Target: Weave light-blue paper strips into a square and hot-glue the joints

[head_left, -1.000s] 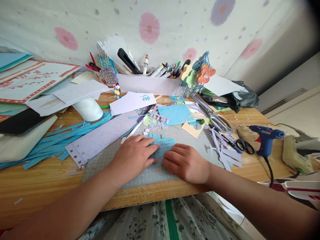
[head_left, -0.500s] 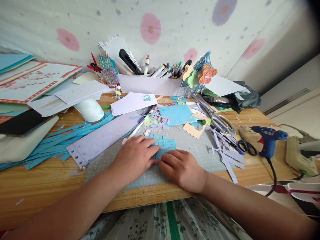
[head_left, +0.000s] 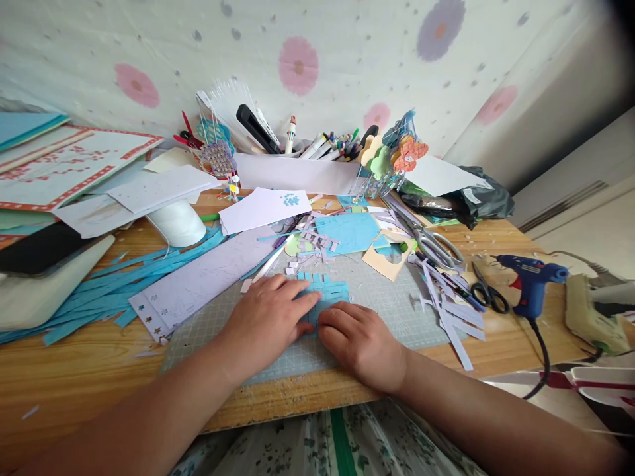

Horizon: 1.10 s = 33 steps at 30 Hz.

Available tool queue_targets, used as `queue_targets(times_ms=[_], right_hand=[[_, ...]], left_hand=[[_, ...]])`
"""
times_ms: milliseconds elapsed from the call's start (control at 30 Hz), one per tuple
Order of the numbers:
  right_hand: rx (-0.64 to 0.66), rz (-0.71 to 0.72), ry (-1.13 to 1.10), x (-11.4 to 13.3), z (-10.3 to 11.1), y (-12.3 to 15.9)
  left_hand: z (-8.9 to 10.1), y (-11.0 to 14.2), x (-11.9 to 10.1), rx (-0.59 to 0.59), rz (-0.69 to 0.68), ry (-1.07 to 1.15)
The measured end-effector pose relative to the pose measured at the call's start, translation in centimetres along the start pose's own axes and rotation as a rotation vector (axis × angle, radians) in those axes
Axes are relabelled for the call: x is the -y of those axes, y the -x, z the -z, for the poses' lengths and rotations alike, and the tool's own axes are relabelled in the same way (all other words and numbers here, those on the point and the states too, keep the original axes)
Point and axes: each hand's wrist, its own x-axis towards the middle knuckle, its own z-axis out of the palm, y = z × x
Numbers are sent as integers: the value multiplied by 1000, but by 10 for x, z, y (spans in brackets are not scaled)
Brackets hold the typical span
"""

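Note:
Woven blue paper strips (head_left: 325, 289) lie on a grey cutting mat (head_left: 391, 311), with loose ends sticking out at the top and right. My left hand (head_left: 268, 317) rests over their left side, fingers stretched out and pressing flat, thumb held apart. At the lower right edge of the weave, my right hand (head_left: 364, 344) is closed with its fingers curled together. Its fingertips are at the paper, and their exact grip is hidden. Both hands cover much of the lower part of the weave.
On the right lie black scissors (head_left: 489, 291), a blue glue gun (head_left: 530, 281) and larger grey scissors (head_left: 436, 244). Lilac paper strips (head_left: 449, 317) overlap the mat's right edge. Long blue strips (head_left: 99, 291) and a white thread spool (head_left: 177, 223) are at left. Pens (head_left: 330, 145) stand at the back.
My left index finger has slid slightly right over the blue weave, and a small gap has opened between the two hands. The view has tilted up a little.

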Motion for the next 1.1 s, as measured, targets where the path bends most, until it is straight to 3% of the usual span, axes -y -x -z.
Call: queue_targets(times_ms=[267,400,533,633,1100], right_hand=[[43,-36,-221,-9,11,-5],[38,-255,-297,-37,14,-27],[254,-414,-235,-66,0,-51],[363,-418,-261,-74,-9,-61],[505,-328,-337,-80,-8,-81]], left_hand=[[-3,0,1,1,2,-38],[-1,1,0,24,-6,-65],[1,1,0,36,-6,-64],[1,0,0,34,-8,-55],[-1,0,2,31,-21,-33]])
